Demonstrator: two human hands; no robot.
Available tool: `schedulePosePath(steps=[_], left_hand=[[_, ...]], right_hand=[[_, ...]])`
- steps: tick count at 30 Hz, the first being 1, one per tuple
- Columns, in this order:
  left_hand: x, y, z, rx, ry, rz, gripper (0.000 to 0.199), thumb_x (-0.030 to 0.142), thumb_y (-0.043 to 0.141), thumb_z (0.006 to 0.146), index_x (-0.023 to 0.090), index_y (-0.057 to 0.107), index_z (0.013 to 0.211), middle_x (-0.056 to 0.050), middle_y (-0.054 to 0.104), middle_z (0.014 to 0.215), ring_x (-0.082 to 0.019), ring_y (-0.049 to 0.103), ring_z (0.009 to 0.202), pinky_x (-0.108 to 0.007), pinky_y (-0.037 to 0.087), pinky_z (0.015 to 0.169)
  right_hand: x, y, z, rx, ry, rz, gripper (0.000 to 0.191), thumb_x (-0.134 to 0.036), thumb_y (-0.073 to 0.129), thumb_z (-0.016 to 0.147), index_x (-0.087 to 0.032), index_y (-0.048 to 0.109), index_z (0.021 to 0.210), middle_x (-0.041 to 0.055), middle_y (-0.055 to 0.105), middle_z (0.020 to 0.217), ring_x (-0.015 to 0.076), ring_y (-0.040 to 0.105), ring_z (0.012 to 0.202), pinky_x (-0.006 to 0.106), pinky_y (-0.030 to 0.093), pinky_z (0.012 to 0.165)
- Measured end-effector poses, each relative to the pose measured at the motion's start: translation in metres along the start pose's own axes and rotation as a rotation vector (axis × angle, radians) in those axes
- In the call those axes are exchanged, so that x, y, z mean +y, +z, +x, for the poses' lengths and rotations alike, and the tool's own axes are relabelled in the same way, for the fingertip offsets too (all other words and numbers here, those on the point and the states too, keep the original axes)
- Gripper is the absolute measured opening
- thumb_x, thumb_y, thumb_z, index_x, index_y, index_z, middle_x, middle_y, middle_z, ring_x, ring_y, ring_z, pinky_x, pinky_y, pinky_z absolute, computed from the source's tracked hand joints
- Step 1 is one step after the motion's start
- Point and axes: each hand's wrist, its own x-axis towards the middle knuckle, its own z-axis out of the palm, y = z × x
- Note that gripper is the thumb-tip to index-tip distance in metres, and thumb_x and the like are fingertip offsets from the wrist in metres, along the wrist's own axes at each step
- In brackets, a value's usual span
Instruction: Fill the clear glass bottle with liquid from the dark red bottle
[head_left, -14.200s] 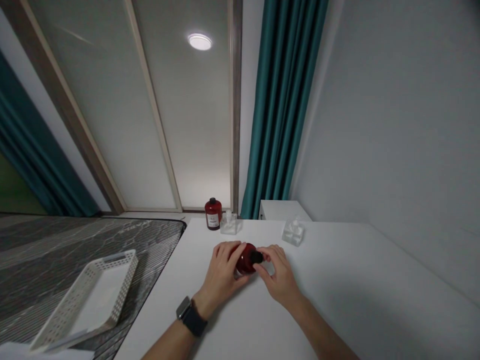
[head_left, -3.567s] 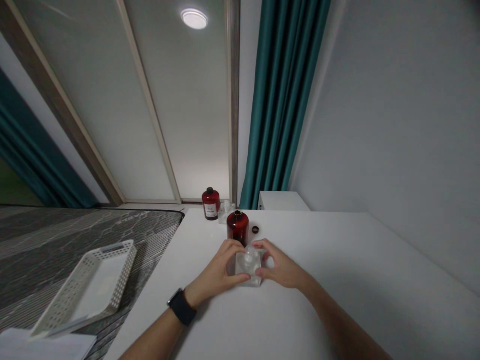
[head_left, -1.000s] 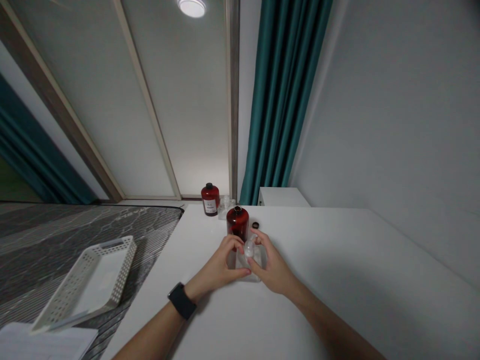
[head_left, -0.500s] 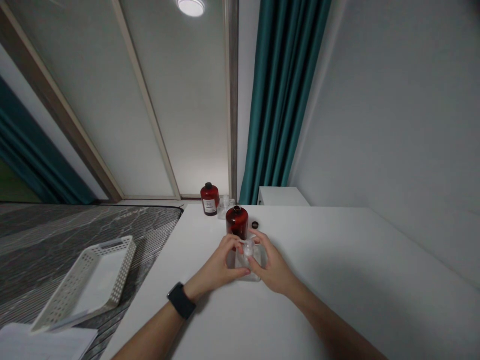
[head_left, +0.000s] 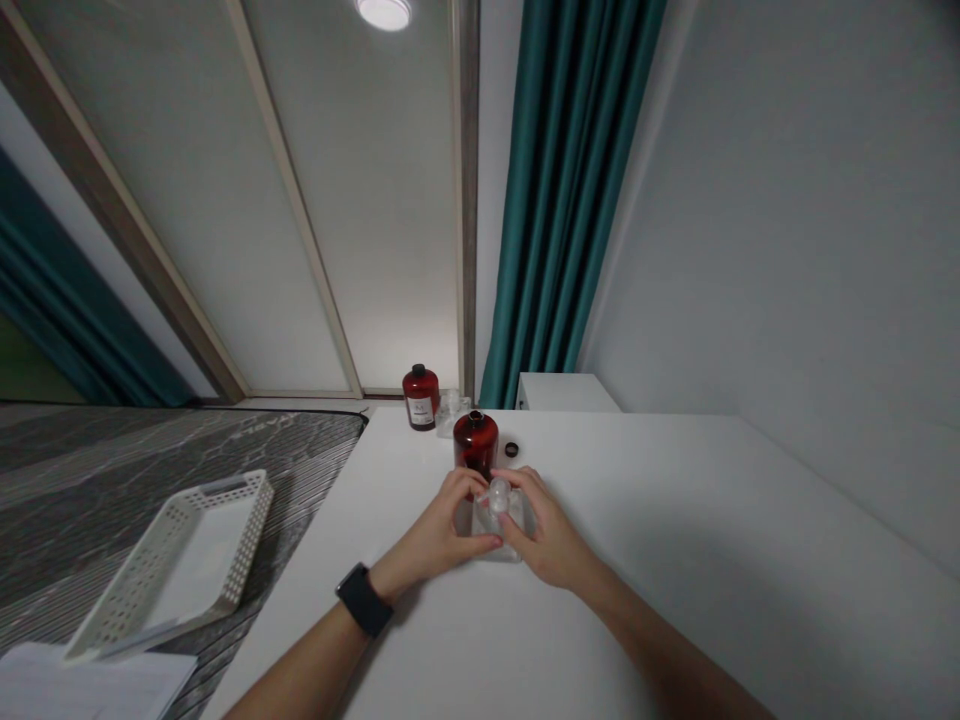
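Left hand (head_left: 435,532) curls round clear bottle (head_left: 493,540), right hand (head_left: 549,535) pinches its rounded top (head_left: 500,491), red bottle (head_left: 475,437) (uncapped) standing just beyond.

Dim, diffuse illumination. A round light (head_left: 384,12) glares on the glass panel (head_left: 375,200); soft shadow grays the table (head_left: 705,560). Wide-angle distortion slants the left frame (head_left: 105,200). The clear object (head_left: 491,522) lacks contrast.

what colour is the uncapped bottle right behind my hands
The uncapped bottle is dark reddish-brown, seen best in the head view.
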Motion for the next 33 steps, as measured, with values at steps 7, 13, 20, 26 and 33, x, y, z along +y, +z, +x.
schedulePosePath(steps=[7, 13, 20, 26, 33], left_hand=[[0.002, 0.0, 0.0, -0.001, -0.011, -0.002, 0.032, 0.027, 0.079, 0.078, 0.022, 0.052, 0.095, -0.007, 0.054, 0.117, -0.025, 0.052, 0.114, -0.04, 0.042, 0.102], [0.0, 0.001, 0.0, 0.012, 0.018, -0.022, 0.033, 0.029, 0.078, 0.078, 0.022, 0.052, 0.096, -0.007, 0.054, 0.117, -0.025, 0.052, 0.114, -0.04, 0.042, 0.1], [0.0, 0.0, -0.001, 0.014, -0.001, -0.024, 0.033, 0.028, 0.078, 0.078, 0.022, 0.051, 0.096, -0.007, 0.054, 0.117, -0.025, 0.051, 0.115, -0.041, 0.042, 0.101], [0.0, -0.001, -0.001, -0.008, 0.001, -0.013, 0.034, 0.029, 0.078, 0.078, 0.022, 0.05, 0.097, -0.007, 0.053, 0.117, -0.025, 0.052, 0.113, -0.04, 0.042, 0.101], [0.0, -0.001, -0.001, -0.005, -0.003, -0.009, 0.038, 0.027, 0.079, 0.078, 0.022, 0.05, 0.101, -0.006, 0.052, 0.117, -0.024, 0.051, 0.113, -0.039, 0.041, 0.1]], right_hand=[[0.003, 0.001, -0.002, 0.0, 0.007, -0.03, 0.053, -0.016, 0.057, 0.087, -0.025, 0.047, 0.138, 0.0091, 0.059, 0.125, 0.0252, 0.056, 0.117, 0.045, 0.044, 0.104], [-0.002, 0.001, -0.002, -0.023, -0.107, -0.058, 0.054, -0.006, 0.048, 0.086, -0.027, 0.051, 0.135, 0.008, 0.061, 0.12, 0.0244, 0.056, 0.113, 0.046, 0.046, 0.101], [0.002, -0.002, 0.0, -0.032, -0.106, -0.089, 0.052, -0.015, 0.058, 0.089, -0.032, 0.05, 0.138, 0.0069, 0.062, 0.118, 0.0266, 0.055, 0.111, 0.048, 0.045, 0.1], [0.0, -0.007, 0.0, 0.033, -0.144, -0.136, 0.054, -0.018, 0.053, 0.095, -0.03, 0.04, 0.146, 0.0092, 0.06, 0.122, 0.0267, 0.055, 0.114, 0.049, 0.046, 0.101], [-0.006, -0.012, 0.001, 0.149, -0.17, -0.159, 0.054, -0.019, 0.055, 0.094, -0.029, 0.041, 0.145, 0.0093, 0.059, 0.124, 0.0263, 0.056, 0.111, 0.045, 0.048, 0.099]])
